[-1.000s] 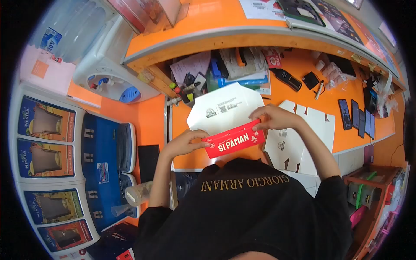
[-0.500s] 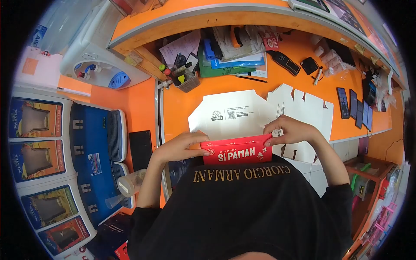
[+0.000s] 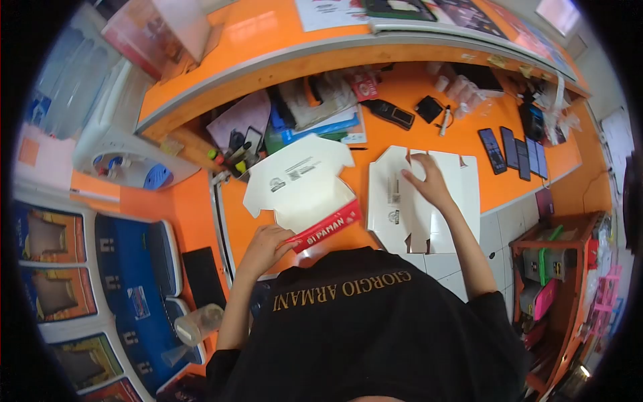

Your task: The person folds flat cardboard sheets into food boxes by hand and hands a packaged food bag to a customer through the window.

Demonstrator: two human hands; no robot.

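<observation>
Orange tabletop (image 3: 459,144) spreads before both hands. Left hand (image 3: 270,249) holds, pinched at its near left corner, a half-folded white cardboard box (image 3: 311,204) with red printed front wall (image 3: 328,231) and white inside facing up. Right hand (image 3: 429,181), thumb apart from fingers, is over a flat notched white cardboard sheet (image 3: 452,231); contact is not quite clear. Left of the left hand, nearer the body, a transparent plastic jar (image 3: 199,325) is tilted.

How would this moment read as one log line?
left hand: holding red-and-white partly folded cardboard box | right hand: at flat white cardboard sheet, grip unclear
</observation>
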